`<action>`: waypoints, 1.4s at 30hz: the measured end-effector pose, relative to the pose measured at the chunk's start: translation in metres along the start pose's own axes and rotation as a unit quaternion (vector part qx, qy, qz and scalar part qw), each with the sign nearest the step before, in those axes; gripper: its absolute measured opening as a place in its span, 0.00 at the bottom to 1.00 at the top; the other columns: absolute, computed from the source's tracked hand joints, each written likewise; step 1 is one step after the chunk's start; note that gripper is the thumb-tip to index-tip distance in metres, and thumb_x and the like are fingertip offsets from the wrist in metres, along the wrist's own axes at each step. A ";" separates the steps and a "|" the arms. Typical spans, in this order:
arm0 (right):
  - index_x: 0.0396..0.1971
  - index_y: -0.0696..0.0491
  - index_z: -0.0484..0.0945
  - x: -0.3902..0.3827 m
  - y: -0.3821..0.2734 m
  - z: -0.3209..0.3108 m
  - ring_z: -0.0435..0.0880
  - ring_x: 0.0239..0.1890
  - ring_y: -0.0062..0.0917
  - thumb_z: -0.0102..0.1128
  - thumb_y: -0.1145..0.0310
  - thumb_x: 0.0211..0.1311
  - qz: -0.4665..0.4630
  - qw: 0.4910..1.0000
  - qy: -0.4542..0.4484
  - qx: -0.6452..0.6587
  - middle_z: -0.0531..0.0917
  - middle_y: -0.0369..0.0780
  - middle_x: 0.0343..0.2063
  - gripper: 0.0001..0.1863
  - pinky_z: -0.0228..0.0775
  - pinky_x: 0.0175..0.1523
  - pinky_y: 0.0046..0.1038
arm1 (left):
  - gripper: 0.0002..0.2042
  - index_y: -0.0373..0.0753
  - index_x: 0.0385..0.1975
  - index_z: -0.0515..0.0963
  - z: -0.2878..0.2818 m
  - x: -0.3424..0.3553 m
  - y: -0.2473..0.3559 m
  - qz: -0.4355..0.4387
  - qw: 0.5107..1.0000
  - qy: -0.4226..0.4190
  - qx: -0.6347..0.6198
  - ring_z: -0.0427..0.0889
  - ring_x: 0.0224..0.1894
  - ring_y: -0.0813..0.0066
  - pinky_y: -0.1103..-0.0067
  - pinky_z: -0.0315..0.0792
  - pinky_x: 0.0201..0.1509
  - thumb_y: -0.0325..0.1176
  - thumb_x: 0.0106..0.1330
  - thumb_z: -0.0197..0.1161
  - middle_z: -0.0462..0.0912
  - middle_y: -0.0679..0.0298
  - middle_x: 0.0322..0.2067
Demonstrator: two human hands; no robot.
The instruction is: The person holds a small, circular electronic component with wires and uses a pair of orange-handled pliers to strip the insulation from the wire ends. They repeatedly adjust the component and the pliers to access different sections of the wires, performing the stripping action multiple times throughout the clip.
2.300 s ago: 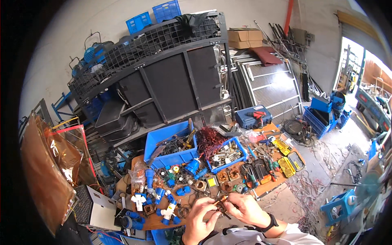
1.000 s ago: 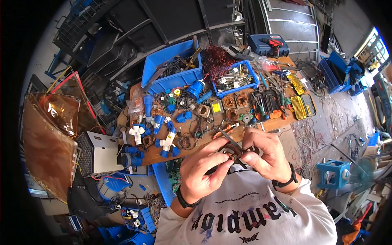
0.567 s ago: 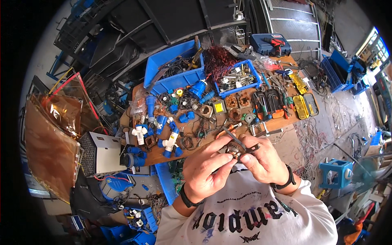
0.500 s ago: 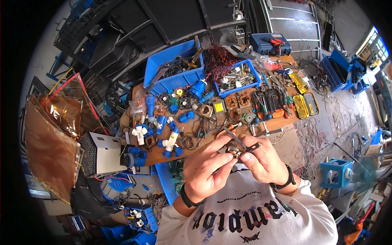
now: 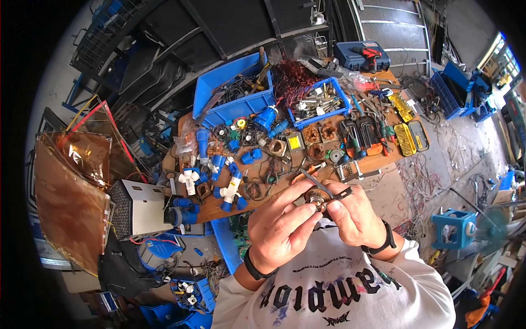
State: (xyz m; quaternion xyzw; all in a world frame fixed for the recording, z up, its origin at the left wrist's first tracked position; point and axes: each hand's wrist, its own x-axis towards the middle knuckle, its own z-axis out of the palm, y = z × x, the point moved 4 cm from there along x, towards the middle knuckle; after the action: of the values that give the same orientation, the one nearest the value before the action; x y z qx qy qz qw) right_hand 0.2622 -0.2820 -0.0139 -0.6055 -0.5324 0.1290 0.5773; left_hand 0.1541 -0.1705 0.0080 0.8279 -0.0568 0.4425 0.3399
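Close to my chest, both hands hold a small round brown metal part (image 5: pixel 317 196) with flat dark strips sticking out to the upper left and to the right. My left hand (image 5: pixel 280 226) is closed on its left side, thumb and index fingertip meeting at the lower rim. The fingers of my right hand (image 5: pixel 357 216) grip it from the right, with the thumb near the rim and one strip passing over the fingers. Its inside looks shiny in places, and the fingers hide much of its back.
A cluttered wooden workbench (image 5: pixel 262 198) lies beyond my hands. On it are a large blue crate (image 5: pixel 235 114) of scrap, a blue tray (image 5: pixel 319 118) of metal pieces, blue and white plug fittings (image 5: pixel 230 189), and several hand tools (image 5: pixel 364 137). A blue stool (image 5: pixel 453 227) stands at right.
The round part is tilted slightly, so more of its brown face shows. My right thumb has shifted a little off the rim; both hands stay in nearly the same place.
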 end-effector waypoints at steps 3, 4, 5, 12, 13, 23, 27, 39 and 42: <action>0.24 0.59 0.69 0.000 0.000 0.000 0.71 0.20 0.43 0.47 0.65 0.71 -0.007 1.000 -0.001 0.004 0.70 0.44 0.23 0.17 0.62 0.25 0.38 | 0.17 0.37 0.42 0.77 -0.001 -0.001 0.000 0.005 1.000 0.005 0.000 0.79 0.22 0.74 0.79 0.77 0.30 0.24 0.53 0.73 0.82 0.45 0.47; 0.23 0.59 0.69 0.000 0.000 0.000 0.71 0.20 0.43 0.47 0.65 0.71 -0.011 1.000 0.000 0.004 0.69 0.44 0.23 0.17 0.62 0.25 0.38 | 0.17 0.37 0.42 0.77 0.000 -0.002 0.000 0.004 1.000 0.003 0.000 0.78 0.22 0.74 0.79 0.76 0.30 0.24 0.53 0.73 0.81 0.45 0.47; 0.23 0.59 0.69 0.000 -0.001 0.000 0.71 0.20 0.43 0.47 0.65 0.71 -0.014 1.000 0.001 0.002 0.69 0.44 0.23 0.17 0.62 0.24 0.38 | 0.16 0.37 0.42 0.77 0.000 -0.001 0.000 0.007 1.000 0.003 0.001 0.78 0.22 0.75 0.79 0.76 0.29 0.24 0.54 0.73 0.81 0.45 0.47; 0.23 0.59 0.69 -0.001 -0.001 0.001 0.70 0.19 0.43 0.48 0.64 0.71 -0.021 1.000 0.002 0.006 0.69 0.44 0.22 0.17 0.61 0.24 0.38 | 0.15 0.36 0.41 0.78 -0.001 -0.002 0.002 0.010 1.000 0.004 0.003 0.78 0.21 0.75 0.81 0.75 0.27 0.24 0.55 0.72 0.81 0.44 0.46; 0.23 0.59 0.69 0.000 -0.001 0.001 0.70 0.19 0.43 0.48 0.64 0.71 -0.023 1.000 0.003 0.006 0.69 0.44 0.22 0.17 0.61 0.24 0.38 | 0.14 0.36 0.41 0.77 -0.001 -0.002 0.002 0.012 1.000 0.005 0.003 0.78 0.21 0.75 0.81 0.75 0.26 0.25 0.55 0.72 0.81 0.43 0.46; 0.24 0.59 0.69 0.000 -0.002 0.003 0.71 0.20 0.43 0.50 0.65 0.69 -0.020 1.000 0.006 -0.014 0.69 0.44 0.21 0.15 0.62 0.24 0.38 | 0.11 0.35 0.37 0.76 -0.004 0.000 0.004 -0.012 1.000 -0.008 0.010 0.85 0.30 0.64 0.76 0.79 0.32 0.26 0.57 0.71 0.82 0.42 0.43; 0.24 0.58 0.69 0.000 0.000 0.004 0.70 0.20 0.42 0.51 0.66 0.69 -0.026 1.000 0.004 -0.017 0.69 0.44 0.21 0.15 0.61 0.24 0.37 | 0.11 0.35 0.37 0.76 -0.005 0.000 0.004 -0.025 1.000 -0.013 0.008 0.85 0.36 0.58 0.75 0.80 0.35 0.27 0.58 0.71 0.82 0.43 0.42; 0.25 0.58 0.69 0.003 -0.002 0.005 0.70 0.19 0.43 0.51 0.66 0.69 -0.024 0.999 0.008 -0.020 0.69 0.44 0.21 0.14 0.62 0.24 0.37 | 0.12 0.36 0.39 0.75 -0.005 -0.003 0.001 -0.022 1.000 -0.015 0.005 0.82 0.25 0.70 0.79 0.76 0.28 0.26 0.58 0.70 0.81 0.44 0.46; 0.25 0.58 0.69 0.003 -0.002 0.005 0.70 0.20 0.43 0.51 0.66 0.68 -0.019 1.000 0.008 -0.023 0.69 0.44 0.21 0.13 0.62 0.24 0.37 | 0.13 0.36 0.41 0.75 -0.004 -0.005 -0.002 -0.012 1.000 -0.009 -0.001 0.80 0.22 0.74 0.81 0.75 0.25 0.26 0.59 0.70 0.81 0.43 0.46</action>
State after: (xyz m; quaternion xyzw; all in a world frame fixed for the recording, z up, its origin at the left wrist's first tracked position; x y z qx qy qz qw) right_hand 0.2584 -0.2770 -0.0124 -0.6091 -0.5420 0.1013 0.5700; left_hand 0.1488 -0.1672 0.0043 0.8323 -0.0500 0.4309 0.3452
